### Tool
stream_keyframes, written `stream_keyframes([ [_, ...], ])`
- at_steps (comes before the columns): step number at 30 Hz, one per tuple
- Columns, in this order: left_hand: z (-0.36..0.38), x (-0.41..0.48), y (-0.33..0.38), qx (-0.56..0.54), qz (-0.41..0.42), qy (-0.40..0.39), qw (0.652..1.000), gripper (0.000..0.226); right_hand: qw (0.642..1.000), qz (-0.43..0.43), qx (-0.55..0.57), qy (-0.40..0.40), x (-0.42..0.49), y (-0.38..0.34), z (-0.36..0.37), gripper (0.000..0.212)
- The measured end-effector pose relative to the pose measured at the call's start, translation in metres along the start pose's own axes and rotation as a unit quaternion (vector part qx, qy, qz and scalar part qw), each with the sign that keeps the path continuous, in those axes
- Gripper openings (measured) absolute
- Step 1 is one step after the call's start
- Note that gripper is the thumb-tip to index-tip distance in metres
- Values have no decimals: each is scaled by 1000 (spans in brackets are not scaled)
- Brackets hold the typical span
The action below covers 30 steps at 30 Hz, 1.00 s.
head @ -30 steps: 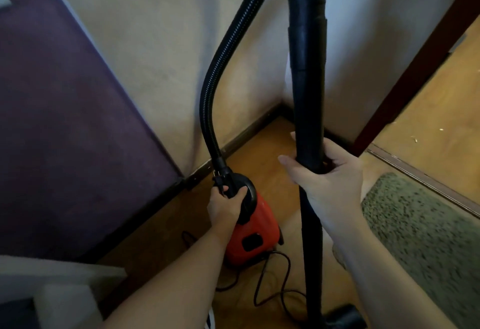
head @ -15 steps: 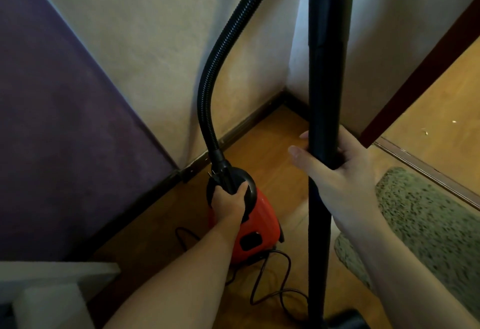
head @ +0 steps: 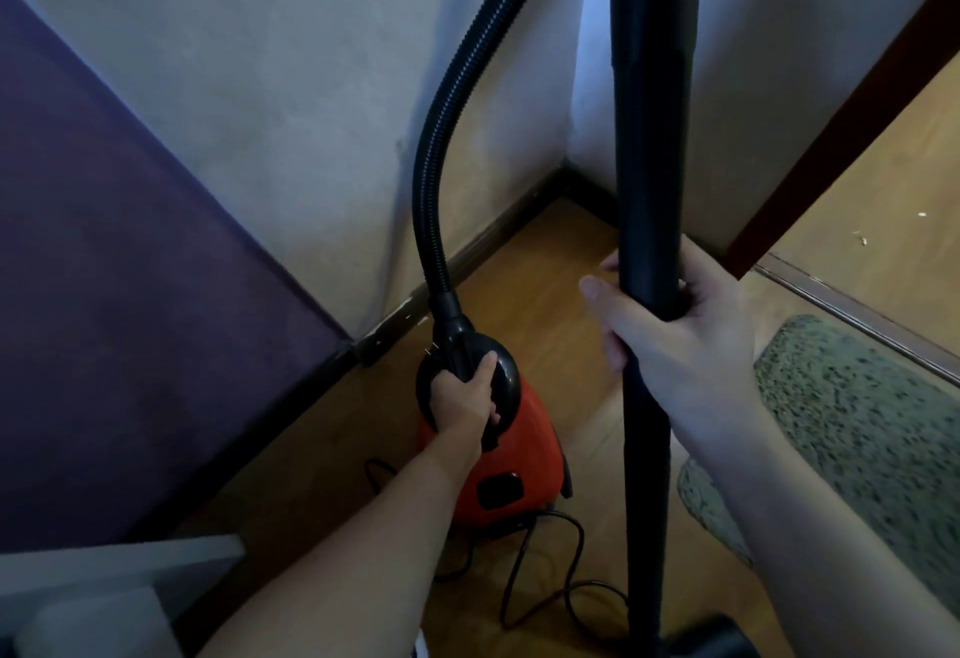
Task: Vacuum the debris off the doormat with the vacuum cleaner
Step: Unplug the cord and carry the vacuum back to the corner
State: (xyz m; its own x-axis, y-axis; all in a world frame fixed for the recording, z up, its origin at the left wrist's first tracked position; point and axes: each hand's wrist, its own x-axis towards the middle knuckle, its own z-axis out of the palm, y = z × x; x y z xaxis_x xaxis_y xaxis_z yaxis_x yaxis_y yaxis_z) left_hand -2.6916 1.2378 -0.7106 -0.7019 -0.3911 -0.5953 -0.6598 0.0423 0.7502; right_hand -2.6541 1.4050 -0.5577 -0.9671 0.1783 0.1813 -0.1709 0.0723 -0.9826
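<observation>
A red canister vacuum cleaner (head: 511, 470) stands on the wooden floor in the corner. My left hand (head: 465, 400) grips its black carry handle (head: 501, 374), where the ribbed black hose (head: 441, 148) plugs in. The black rigid wand (head: 649, 189) stands upright in front of me, and my right hand (head: 680, 340) grips it at mid-height. Part of the black floor nozzle (head: 711, 639) shows at the bottom edge. The speckled green doormat (head: 857, 428) lies on the floor to the right, partly behind my right forearm.
A black power cord (head: 535, 579) loops on the floor in front of the vacuum. A purple panel (head: 130, 293) and white walls close the left and back. A dark door frame (head: 841, 116) and threshold strip (head: 852, 309) lie right. White furniture (head: 104, 590) sits bottom left.
The view has shifted so the wand and my right hand sit further right and higher in frame. Both hands keep the same grips on handle and wand.
</observation>
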Motion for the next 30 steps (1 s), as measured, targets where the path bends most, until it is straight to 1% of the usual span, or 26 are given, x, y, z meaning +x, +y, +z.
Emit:
stream_keyframes([
  [3,4,0,5,17,13,-39,999,27,1000,9,0,0,10,2,0,16],
  [6,-3,-13,14,59,27,-84,994,28,1000,11,0,-10,15,-13,-4,17],
  [9,-22,-43,39,95,34,-163,981,32,1000,14,-3,9,13,-44,-10,20],
  [12,-42,-82,79,129,28,-195,972,32,999,23,-31,34,13,-88,-10,24],
  [14,-55,-117,112,147,27,-219,964,32,998,29,-36,45,20,-131,-14,22],
  [16,-69,-160,153,163,43,-248,954,32,998,27,-30,53,29,-184,-22,21],
  [18,-82,-207,201,175,60,-276,943,32,998,23,-19,62,38,-243,-34,23],
  [21,-98,-276,278,172,77,-312,931,31,994,22,5,109,46,-328,-55,19],
  [23,-109,-318,328,178,96,-334,921,30,992,16,14,127,48,-381,-69,13],
  [26,-131,-379,392,192,142,-372,897,29,991,-2,25,135,45,-456,-86,13],
  [28,-141,-414,427,205,171,-391,881,30,990,-18,18,141,42,-503,-94,10],
  [30,-149,-445,457,208,186,-401,873,34,987,-31,0,155,37,-545,-99,10],
])
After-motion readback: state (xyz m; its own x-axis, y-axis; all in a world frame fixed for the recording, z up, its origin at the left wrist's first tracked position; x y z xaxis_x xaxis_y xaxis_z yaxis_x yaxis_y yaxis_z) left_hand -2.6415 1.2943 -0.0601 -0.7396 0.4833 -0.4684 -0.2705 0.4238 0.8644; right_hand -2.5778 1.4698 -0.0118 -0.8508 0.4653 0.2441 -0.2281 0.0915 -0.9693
